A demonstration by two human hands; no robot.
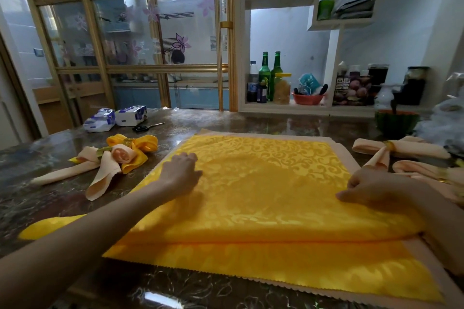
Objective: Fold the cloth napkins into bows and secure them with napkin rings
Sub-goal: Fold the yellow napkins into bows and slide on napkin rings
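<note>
Our left hand rests flat, fingers loose, on the napkin near its left edge. Our right hand curls at its right edge, and we cannot tell whether it grips. The folded napkin lies before us, long axis left to right.

Glossy patterned cloth napkin, polished table
</note>
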